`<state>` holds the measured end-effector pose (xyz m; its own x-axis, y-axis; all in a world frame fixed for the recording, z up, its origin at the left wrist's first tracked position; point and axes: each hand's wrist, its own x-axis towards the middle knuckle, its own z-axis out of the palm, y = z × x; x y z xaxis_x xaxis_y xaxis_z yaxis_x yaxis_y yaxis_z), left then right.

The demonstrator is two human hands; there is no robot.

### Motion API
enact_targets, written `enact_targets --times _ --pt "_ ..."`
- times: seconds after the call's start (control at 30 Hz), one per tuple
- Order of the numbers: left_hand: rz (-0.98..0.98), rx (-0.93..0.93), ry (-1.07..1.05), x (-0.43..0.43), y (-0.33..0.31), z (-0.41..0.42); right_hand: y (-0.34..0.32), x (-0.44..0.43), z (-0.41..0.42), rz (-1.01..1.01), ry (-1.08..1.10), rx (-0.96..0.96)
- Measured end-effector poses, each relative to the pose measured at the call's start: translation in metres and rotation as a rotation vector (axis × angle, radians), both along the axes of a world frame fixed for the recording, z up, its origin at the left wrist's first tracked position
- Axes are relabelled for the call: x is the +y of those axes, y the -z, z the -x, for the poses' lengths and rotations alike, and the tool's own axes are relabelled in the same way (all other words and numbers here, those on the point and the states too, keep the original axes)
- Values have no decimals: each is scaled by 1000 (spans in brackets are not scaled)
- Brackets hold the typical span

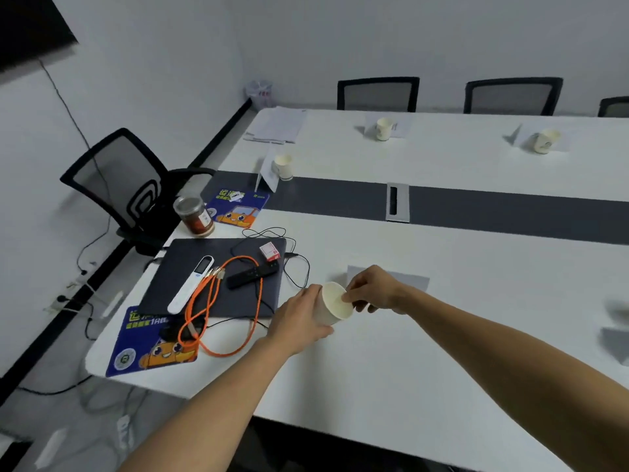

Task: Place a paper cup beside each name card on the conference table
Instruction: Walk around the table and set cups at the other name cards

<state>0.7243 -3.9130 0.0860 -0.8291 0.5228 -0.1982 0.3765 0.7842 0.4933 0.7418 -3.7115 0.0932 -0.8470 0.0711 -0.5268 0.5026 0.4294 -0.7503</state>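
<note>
A white paper cup (335,301) is tilted toward me just above the near half of the white conference table (442,352). My left hand (299,323) wraps its side and my right hand (372,289) pinches its rim. A grey name card (417,281) stands right behind my right hand. Three more cups stand by cards: one (284,166) by the card at the table's left end (267,175), one (384,128) and another (545,140) on the far side. A further card (616,342) is at the right edge.
A dark laptop (218,277) carrying a white remote, a black remote, an orange cable (218,311) and a small red box lies left of the cup. A jar (194,216) and two blue mouse pads sit nearby. Black mesh chairs ring the table.
</note>
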Motion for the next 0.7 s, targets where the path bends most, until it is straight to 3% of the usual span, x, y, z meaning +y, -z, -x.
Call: enact_targets --times 0.4,0.7 --pt "164 -112 215 28 61 103 10 89 65 -321 542 29" --pt "292 -150 336 43 127 124 60 117 90 -430 660 -132"
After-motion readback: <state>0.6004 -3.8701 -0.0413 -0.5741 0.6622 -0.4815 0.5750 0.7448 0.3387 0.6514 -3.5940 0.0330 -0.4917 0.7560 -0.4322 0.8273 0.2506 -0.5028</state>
